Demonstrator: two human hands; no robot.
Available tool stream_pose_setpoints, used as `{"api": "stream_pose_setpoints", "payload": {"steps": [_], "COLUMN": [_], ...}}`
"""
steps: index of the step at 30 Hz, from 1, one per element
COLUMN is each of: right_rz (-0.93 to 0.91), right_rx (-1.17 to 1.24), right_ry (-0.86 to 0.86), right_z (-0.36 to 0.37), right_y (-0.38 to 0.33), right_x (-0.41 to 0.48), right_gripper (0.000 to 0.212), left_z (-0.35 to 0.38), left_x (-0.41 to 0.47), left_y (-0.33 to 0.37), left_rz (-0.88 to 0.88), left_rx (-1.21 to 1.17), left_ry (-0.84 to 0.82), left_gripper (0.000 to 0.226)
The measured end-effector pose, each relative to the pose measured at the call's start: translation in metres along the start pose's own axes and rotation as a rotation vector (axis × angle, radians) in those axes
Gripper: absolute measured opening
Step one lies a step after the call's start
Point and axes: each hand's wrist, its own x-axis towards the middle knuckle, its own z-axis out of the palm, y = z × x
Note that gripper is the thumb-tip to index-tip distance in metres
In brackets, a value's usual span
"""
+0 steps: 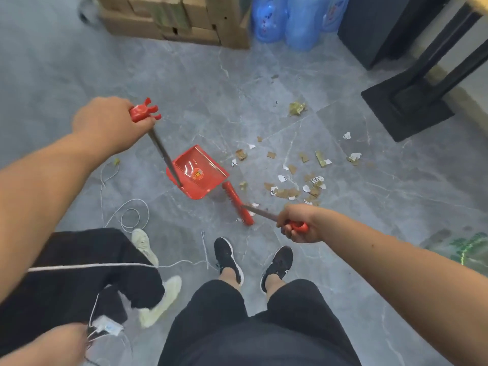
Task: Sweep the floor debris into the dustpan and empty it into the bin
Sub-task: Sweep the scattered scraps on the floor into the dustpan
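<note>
A red dustpan stands on the grey floor in the middle of the view, its mouth facing right. My left hand grips the red top of its long metal handle. My right hand grips the red end of the broom handle. The red broom head lies on the floor just right of the dustpan's lower edge. Scraps of cardboard and white paper debris are scattered to the right of the dustpan. A crumpled wad lies farther back. No bin can be picked out.
Another person in black trousers and pale shoes stands at lower left, holding a small white device with cords trailing over the floor. Cardboard boxes and blue water jugs line the back. A black table base stands at right.
</note>
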Motion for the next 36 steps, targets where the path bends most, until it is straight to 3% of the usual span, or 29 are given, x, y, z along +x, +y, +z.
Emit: {"api": "stream_pose_setpoints", "payload": {"steps": [10, 18, 22, 28, 36], "right_rz": [0.037, 0.112, 0.124, 0.082, 0.047], "right_rx": [-0.207, -0.142, -0.085, 0.013, 0.086], "right_ry": [-0.135, -0.156, -0.087, 0.015, 0.104], "right_z": [0.05, 0.063, 0.045, -0.002, -0.029], "right_y": [-0.017, -0.006, -0.01, -0.026, -0.037], "right_x": [0.026, 0.058, 0.06, 0.052, 0.031], "right_gripper": [0.011, 0.008, 0.002, 0.019, 0.021], "left_z": [-0.003, 0.02, 0.031, 0.043, 0.052], "left_x": [-0.078, -0.1, -0.099, -0.093, -0.078], "left_y": [-0.066, -0.098, -0.101, -0.086, -0.062], "left_rz": [-0.211, -0.297, -0.288, -0.234, -0.095], "left_rx": [-0.008, -0.019, -0.015, -0.045, -0.063], "left_ry": [0.013, -0.011, -0.042, -0.08, -0.151], "left_gripper": [0.054, 0.055, 0.053, 0.053, 0.051]}}
